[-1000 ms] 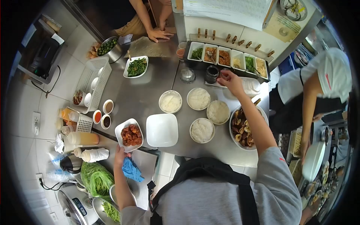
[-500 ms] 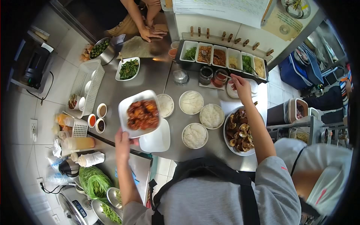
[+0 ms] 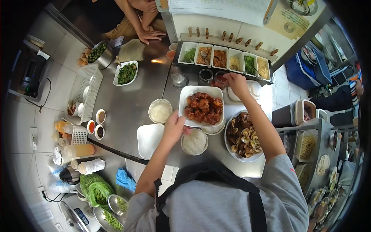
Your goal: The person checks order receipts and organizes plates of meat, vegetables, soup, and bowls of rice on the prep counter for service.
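Note:
My left hand (image 3: 175, 129) grips the lower left rim of a white square dish holding red glazed meat (image 3: 203, 108), raised above the rice bowls. My right hand (image 3: 235, 82) has its fingers pinched at a small jar of red sauce (image 3: 220, 79); what lies between the fingertips is too small to make out. A jar with dark contents (image 3: 205, 77) stands just left of it. Rice bowls (image 3: 194, 142) sit below the raised dish, one partly hidden by it. Beside my right forearm is a large bowl of clams (image 3: 244, 135).
Topping trays (image 3: 220, 58) line the back. An empty white dish (image 3: 150, 140), a dish of greens (image 3: 126, 73), three sauce cups (image 3: 100, 132) and a white basket (image 3: 89, 92) are left. Another person's hands (image 3: 148, 35) rest at the top.
My left hand has lifted the meat dish from the left and carried it right, over the rice bowls. My right hand has moved to the red sauce jar. The co-worker at right has left view.

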Demonstrator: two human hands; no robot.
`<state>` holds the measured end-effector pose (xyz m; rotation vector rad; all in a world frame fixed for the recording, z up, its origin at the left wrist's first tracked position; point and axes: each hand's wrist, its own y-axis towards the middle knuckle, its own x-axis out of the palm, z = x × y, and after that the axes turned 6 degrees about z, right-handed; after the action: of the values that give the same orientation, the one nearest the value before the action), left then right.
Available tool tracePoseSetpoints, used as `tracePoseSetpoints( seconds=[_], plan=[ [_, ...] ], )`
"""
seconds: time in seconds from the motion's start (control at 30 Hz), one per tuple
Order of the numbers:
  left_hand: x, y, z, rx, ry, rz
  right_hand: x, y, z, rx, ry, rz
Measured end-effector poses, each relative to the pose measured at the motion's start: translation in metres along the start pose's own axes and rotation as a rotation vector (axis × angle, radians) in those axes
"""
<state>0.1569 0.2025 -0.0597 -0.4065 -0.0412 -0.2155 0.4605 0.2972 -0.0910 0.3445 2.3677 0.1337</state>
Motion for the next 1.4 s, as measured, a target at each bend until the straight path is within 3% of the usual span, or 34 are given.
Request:
tracePoseSetpoints(
  seconds=[0.27,0.4,0.53,0.63,0.73,0.83,0.97,1.1,1.23,1.33,1.4],
  plan=[
    [0.017,0.008,-0.003,0.02,-0.009,0.033,-0.027,-0.025,0.023,0.513,0.808,-0.017],
    [0.022,0.015,0.001,0.026,0.008,0.035,-0.051,-0.029,0.008,0.469,0.931,0.011],
    [0.027,0.026,0.002,0.057,0.016,0.026,-0.093,-0.049,-0.053,0.379,0.835,-0.037],
    [0.032,0.029,0.01,0.088,0.012,0.022,-0.115,-0.079,-0.091,0.191,0.648,-0.112],
    [0.033,0.032,0.016,0.102,0.014,0.005,-0.128,-0.105,-0.126,-0.076,0.187,-0.106],
    [0.033,0.032,0.018,0.099,0.01,-0.004,-0.125,-0.111,-0.129,-0.305,0.07,0.024],
    [0.033,0.033,0.018,0.113,-0.022,-0.008,-0.102,-0.113,-0.118,-0.388,0.085,0.002],
    [0.03,0.031,0.019,0.124,0.002,0.025,-0.093,-0.107,-0.109,-0.076,0.385,0.121],
    [0.017,0.027,0.026,0.088,0.008,0.055,-0.094,-0.063,-0.094,-0.02,0.25,0.226],
    [0.009,0.026,0.028,0.098,-0.012,0.09,-0.056,-0.023,-0.041,-0.057,0.049,0.116],
    [0.005,0.028,0.029,0.113,-0.018,0.106,-0.029,-0.007,-0.008,-0.244,-0.087,0.073]
  ],
)
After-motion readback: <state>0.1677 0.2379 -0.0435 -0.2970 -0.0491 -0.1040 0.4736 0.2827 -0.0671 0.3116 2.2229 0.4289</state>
